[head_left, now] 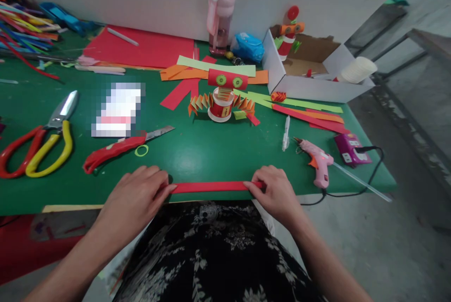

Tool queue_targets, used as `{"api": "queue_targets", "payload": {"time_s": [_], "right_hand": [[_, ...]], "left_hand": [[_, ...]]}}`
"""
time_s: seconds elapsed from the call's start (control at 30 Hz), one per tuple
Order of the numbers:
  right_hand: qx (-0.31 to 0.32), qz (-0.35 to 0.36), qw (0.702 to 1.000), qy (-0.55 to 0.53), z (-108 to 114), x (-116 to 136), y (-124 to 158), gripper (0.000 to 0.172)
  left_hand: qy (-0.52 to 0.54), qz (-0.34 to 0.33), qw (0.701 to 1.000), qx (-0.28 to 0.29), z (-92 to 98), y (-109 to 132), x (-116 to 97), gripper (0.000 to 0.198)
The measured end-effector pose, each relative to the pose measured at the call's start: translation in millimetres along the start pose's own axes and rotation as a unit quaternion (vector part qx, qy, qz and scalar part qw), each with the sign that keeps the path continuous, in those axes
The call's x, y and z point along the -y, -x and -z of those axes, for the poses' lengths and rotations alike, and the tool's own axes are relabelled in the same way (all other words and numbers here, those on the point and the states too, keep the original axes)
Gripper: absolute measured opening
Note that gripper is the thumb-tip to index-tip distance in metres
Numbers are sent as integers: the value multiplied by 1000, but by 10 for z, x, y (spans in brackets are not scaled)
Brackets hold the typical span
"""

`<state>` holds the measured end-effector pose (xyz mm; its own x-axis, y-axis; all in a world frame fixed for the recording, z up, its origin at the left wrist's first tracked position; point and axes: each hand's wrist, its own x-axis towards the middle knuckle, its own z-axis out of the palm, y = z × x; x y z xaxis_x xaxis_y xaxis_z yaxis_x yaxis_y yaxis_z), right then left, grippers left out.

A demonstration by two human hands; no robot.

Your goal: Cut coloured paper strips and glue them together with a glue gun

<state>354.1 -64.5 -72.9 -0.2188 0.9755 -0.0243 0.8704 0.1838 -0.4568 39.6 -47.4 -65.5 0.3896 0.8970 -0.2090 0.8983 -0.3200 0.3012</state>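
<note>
A long red paper strip (211,187) lies flat along the near edge of the green table (197,151). My left hand (136,194) presses down on the strip's left end with its fingertips. My right hand (276,191) pinches the strip's right end between thumb and fingers. Both hands rest at the table's front edge, about a strip's length apart.
Behind the strip stands a red paper-cup figure (221,97) with orange folded arms. A pink glue gun (317,163) lies right, a white pen (286,133) near it. Red scissors (121,147), yellow-and-red scissors (38,144) lie left. A white cardboard box (310,88) sits back right.
</note>
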Motion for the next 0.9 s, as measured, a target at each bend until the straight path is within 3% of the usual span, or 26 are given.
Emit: {"api": "queue_targets", "payload": {"time_s": [0.23,0.5,0.7,0.9], "right_hand": [[-19,10,1000,14,-18,11,9,35],[-19,13,1000,16,-23,-8,13,36],[-60,-21,997,32,6,-64,65,40],[-33,-67,997,-22,84,-116,191,28]], "left_hand": [[-55,-2,998,-12,12,-9,-45,33],[-56,12,998,40,72,-41,-60,28],[-150,11,988,-33,19,-6,-86,27],[-162,5,985,-54,-219,31,207,41]]}}
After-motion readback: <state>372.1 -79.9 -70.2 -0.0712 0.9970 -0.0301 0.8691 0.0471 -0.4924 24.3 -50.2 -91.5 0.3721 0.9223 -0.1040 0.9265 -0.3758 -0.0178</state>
